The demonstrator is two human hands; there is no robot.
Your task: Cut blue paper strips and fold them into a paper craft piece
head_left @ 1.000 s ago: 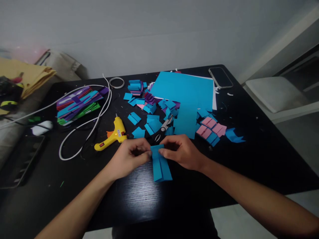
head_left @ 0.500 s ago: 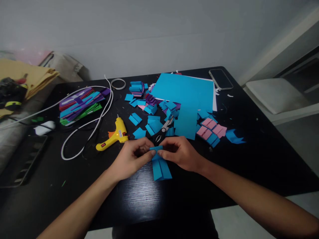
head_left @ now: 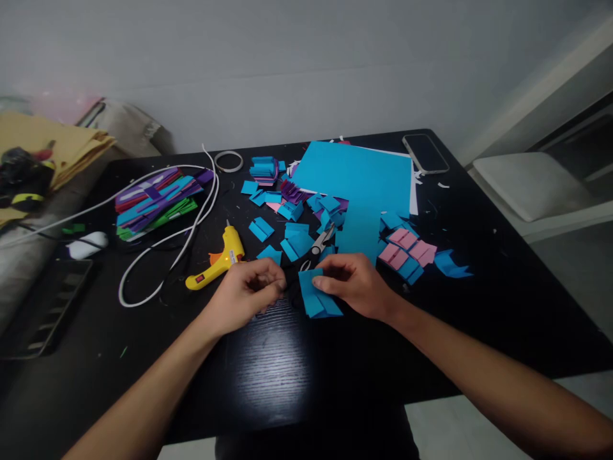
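In my right hand [head_left: 357, 284] is a folded blue paper piece [head_left: 317, 299], pinched near its top between thumb and fingers. Its lower end flares out and hangs over the black table. My left hand [head_left: 251, 291] is a short way to the left, fingers curled and thumb against them, with nothing visible in it. Just beyond the paper lie scissors [head_left: 322, 243], their handles partly hidden. A yellow glue gun [head_left: 225, 260] rests behind my left hand, which covers part of it.
Folded blue pieces [head_left: 295, 241] are scattered mid-table. Behind them lie blue sheets [head_left: 359, 169]; pink folded pieces [head_left: 402, 239] sit to the right. A white cable [head_left: 125, 281] loops at left near a colourful paper stack [head_left: 156, 201]. A phone [head_left: 425, 153] lies at the back right.
My left hand has let go of the blue paper and drawn slightly left. The right hand has moved a little up and right, keeping the paper, whose flap now appears folded over.
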